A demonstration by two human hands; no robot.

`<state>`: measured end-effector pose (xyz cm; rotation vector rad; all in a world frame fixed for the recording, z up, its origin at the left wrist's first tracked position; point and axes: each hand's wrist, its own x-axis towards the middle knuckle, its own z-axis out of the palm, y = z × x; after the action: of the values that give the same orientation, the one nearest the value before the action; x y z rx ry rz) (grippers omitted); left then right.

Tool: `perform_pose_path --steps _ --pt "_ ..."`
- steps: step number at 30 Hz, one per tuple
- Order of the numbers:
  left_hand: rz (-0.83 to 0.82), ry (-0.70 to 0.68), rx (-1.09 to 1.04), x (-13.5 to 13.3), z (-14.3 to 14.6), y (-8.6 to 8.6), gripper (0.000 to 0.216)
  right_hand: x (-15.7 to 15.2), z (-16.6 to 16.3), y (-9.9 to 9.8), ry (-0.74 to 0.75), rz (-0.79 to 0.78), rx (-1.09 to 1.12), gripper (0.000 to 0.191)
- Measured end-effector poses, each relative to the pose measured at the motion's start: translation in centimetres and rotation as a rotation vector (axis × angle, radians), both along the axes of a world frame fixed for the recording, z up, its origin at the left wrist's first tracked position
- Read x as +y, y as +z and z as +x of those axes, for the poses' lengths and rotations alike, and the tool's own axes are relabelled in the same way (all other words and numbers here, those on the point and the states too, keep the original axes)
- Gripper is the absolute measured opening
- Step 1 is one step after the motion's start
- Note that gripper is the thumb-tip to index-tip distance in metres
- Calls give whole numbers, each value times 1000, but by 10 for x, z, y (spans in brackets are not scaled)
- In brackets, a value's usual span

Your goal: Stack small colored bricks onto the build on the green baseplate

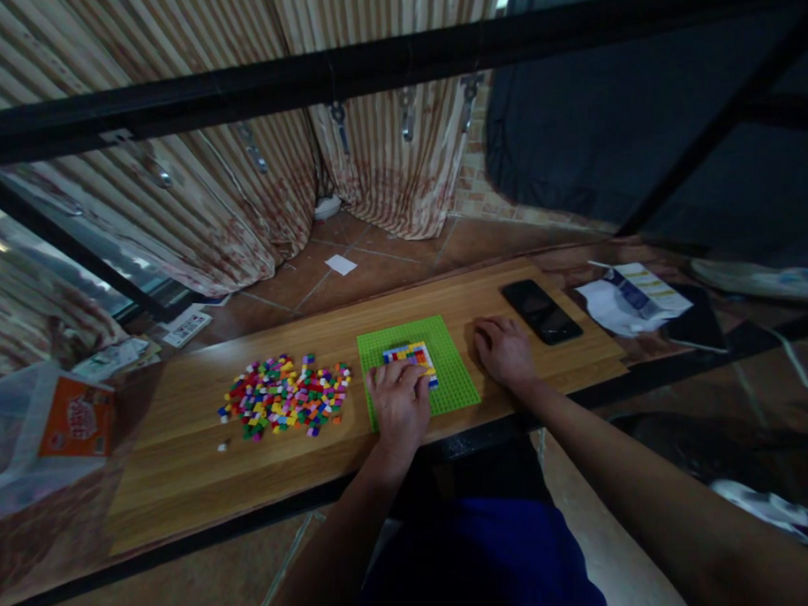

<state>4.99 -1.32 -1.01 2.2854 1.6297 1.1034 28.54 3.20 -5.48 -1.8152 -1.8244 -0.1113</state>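
A green baseplate point(446, 359) lies on the wooden board point(184, 452) in front of me. A small patch of coloured bricks point(409, 354) is built on it. My left hand point(400, 407) rests on the plate's near edge, fingers curled and pressed at the patch's near side; what they hold, if anything, is hidden. My right hand point(505, 351) lies on the wood just right of the plate, fingers curled under, nothing visible in them. A heap of loose coloured bricks point(284, 397) lies left of the plate.
A black phone point(540, 311) lies on the board's right end. White papers point(633, 299) sit beyond it. A plastic bag with an orange box point(73, 421) is at far left. A black metal bar point(369, 70) crosses overhead. Curtains hang behind.
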Motion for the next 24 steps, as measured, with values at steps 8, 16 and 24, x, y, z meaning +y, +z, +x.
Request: perform_pose_path --steps 8,16,24 --pt "32 14 -48 -3 2 -3 13 0 0 0 -17 -1 -8 30" --pt "14 43 -32 -1 2 1 10 0 2 -1 7 -2 -5 30" --pt "81 15 112 -4 -1 0 11 0 3 -2 3 -8 -20 32"
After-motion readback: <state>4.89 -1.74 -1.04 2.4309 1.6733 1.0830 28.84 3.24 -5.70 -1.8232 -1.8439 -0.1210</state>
